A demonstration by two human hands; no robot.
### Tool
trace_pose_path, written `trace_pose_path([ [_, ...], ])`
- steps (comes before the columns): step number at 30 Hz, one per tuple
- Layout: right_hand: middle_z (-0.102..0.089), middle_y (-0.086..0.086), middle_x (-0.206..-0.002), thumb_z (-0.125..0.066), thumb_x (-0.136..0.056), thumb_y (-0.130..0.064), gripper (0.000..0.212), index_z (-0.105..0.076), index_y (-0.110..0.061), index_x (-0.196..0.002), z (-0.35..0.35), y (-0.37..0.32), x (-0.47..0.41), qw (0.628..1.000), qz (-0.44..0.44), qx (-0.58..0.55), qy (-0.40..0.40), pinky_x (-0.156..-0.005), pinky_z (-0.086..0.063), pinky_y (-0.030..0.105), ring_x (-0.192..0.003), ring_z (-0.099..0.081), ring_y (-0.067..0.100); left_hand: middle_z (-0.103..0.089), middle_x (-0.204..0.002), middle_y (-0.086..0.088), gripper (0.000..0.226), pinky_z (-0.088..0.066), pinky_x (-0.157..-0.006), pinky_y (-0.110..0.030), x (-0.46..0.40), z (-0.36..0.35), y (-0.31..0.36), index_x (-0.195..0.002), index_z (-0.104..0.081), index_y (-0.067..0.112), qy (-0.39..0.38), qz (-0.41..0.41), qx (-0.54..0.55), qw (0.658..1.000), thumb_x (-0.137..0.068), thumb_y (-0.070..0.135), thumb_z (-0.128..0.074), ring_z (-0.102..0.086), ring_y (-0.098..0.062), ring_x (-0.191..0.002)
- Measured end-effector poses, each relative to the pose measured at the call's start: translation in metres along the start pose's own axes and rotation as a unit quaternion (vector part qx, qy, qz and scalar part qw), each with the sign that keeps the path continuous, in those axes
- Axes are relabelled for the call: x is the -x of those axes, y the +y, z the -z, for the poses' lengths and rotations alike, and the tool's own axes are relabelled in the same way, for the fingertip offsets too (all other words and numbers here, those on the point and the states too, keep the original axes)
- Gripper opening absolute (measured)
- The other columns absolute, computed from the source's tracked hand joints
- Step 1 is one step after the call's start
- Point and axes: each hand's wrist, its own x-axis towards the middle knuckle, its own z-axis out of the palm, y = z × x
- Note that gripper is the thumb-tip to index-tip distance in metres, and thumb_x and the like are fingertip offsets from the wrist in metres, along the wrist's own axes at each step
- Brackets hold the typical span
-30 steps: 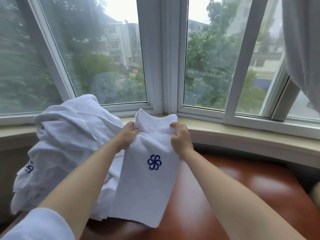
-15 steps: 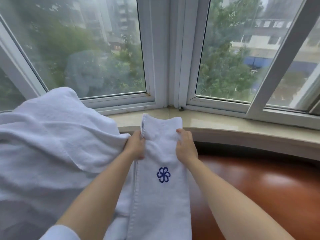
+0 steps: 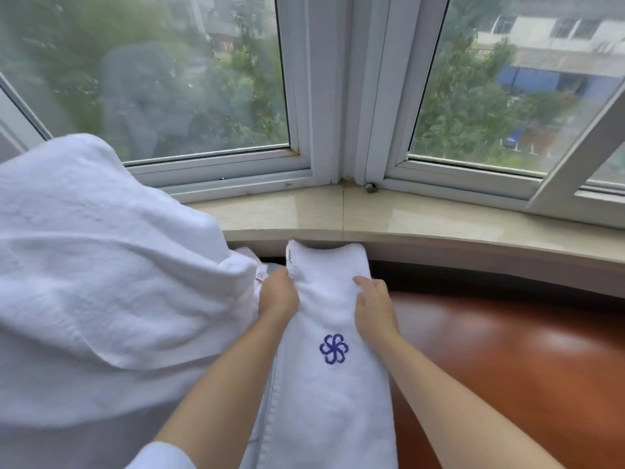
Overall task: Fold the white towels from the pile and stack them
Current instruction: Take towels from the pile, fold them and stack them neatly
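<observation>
- One folded towel [image 3: 334,384], a long narrow strip with one blue pinwheel emblem [image 3: 334,349], lies on the reddish-brown table [image 3: 507,367], its far end near the window sill [image 3: 422,221].
- One pile of white towels [image 3: 101,282] heaps just left of it; how many it holds cannot be told.
- Two hands: the left hand [image 3: 278,296] pinches the strip's left edge; the right hand [image 3: 373,306] presses flat, fingers loosened, on its right edge.

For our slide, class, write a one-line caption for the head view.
Both hands, left hand and right hand, flatten a narrow folded white towel beside the towel pile.
</observation>
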Motion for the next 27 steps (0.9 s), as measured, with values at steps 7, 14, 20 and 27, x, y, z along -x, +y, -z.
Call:
trace_pose_path([
  [7,-0.027,0.007,-0.146,-0.039,-0.1,-0.023,0.048,-0.03,-0.027,-0.147,-0.001,0.003,-0.001,0.996,-0.055,0.055,-0.052,-0.101,-0.038,0.034,-0.13,-0.034,0.025,-0.04,-0.133,-0.013,0.049,-0.041,-0.08,-0.031,0.006,-0.006,-0.003,-0.133,-0.042,0.01,0.0,-0.07,-0.041,0.997,-0.085,-0.004,-0.042,-0.05,-0.031,-0.113],
  [14,-0.03,0.006,-0.143,-0.036,-0.1,-0.041,0.056,-0.015,-0.035,-0.151,-0.01,0.014,0.065,0.988,-0.05,0.132,-0.057,-0.106,-0.031,0.036,-0.129,-0.03,0.025,-0.013,-0.157,-0.013,0.065,-0.025,-0.112,-0.031,0.049,-0.014,-0.027,-0.151,-0.023,0.016,-0.036,-0.112,-0.118,0.986,-0.092,0.005,-0.047,-0.019,-0.026,-0.144],
  [20,-0.03,0.004,-0.143,-0.045,-0.096,-0.042,0.061,-0.018,-0.031,-0.151,-0.011,0.018,0.133,0.993,-0.063,0.094,-0.015,-0.107,-0.029,0.034,-0.13,-0.028,0.024,-0.048,-0.142,-0.013,0.059,-0.037,-0.101,-0.03,0.101,0.013,-0.051,-0.146,-0.035,0.013,-0.072,-0.116,-0.078,0.988,-0.089,0.007,-0.051,-0.045,-0.027,-0.13],
  [27,-0.013,-0.001,-0.152,-0.042,-0.091,-0.059,0.068,-0.019,-0.032,-0.149,-0.015,0.015,0.208,0.971,0.089,0.215,-0.048,-0.113,-0.012,0.038,-0.141,-0.01,0.024,-0.062,-0.123,-0.015,0.036,-0.044,-0.095,-0.03,0.146,0.047,-0.071,-0.125,-0.057,0.011,-0.076,-0.134,-0.091,0.984,-0.09,0.004,-0.051,-0.055,-0.028,-0.117],
])
